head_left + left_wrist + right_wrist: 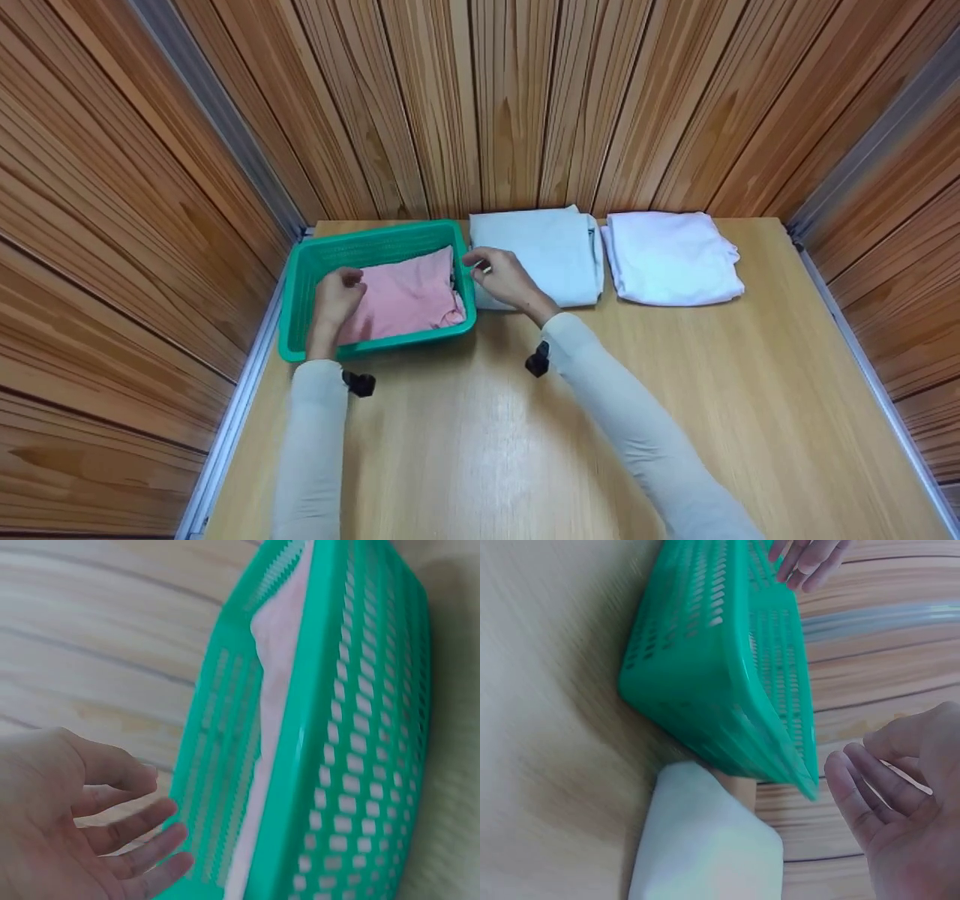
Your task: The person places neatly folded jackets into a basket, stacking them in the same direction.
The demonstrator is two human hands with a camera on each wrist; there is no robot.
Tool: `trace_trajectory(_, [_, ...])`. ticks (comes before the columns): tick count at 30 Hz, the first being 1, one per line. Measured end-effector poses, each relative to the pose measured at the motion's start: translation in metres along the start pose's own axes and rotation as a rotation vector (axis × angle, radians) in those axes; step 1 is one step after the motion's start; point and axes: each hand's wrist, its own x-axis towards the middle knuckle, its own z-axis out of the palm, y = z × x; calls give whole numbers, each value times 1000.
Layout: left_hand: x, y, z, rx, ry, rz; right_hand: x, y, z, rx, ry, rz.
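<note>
A pink folded cloth (pixel 405 294) lies inside a green plastic basket (pixel 397 342) at the back left of the table. My left hand (pixel 337 301) is over the basket's left part, its fingers loosely bent and holding nothing. In the left wrist view, that hand's fingers (pixel 142 851) are spread apart beside the perforated wall. My right hand (pixel 504 276) hovers by the basket's right rim, overlapping a pale blue-grey folded cloth (pixel 555 247) in the head view. Nothing is between its relaxed fingers (pixel 877 787) in the right wrist view.
To the right of the pale blue-grey cloth lies a white folded cloth (pixel 675 259). Wood-panelled walls (pixel 510 105) enclose the wooden table (pixel 487 450) at the back and both sides, with metal strips (pixel 247 405) along its side edges.
</note>
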Motion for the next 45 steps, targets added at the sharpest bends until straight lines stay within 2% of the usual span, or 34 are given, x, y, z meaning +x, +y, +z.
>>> trace_trajectory(4, [-5,19,13,-53,46,71,-6,5,-16,18,43,8])
trace_trajectory(11, [-9,45,38,-155,43,135,-19,18,-42,51,127,-7])
trace_trajectory(16, [-14,60,56,-209,17,161,-31,27,-61,128,184,21])
trace_trajectory(21, [-17,74,73,-282,-4,188,-41,34,-78,145,244,45])
trace_trajectory(28, [-22,87,97,-360,-54,172,-52,47,-91,167,305,68])
trace_trajectory(38, [-28,102,133,-296,-86,214,-69,64,-103,155,346,120])
trace_trajectory(45, [-26,109,157,-242,-128,190,-76,76,-108,139,358,153])
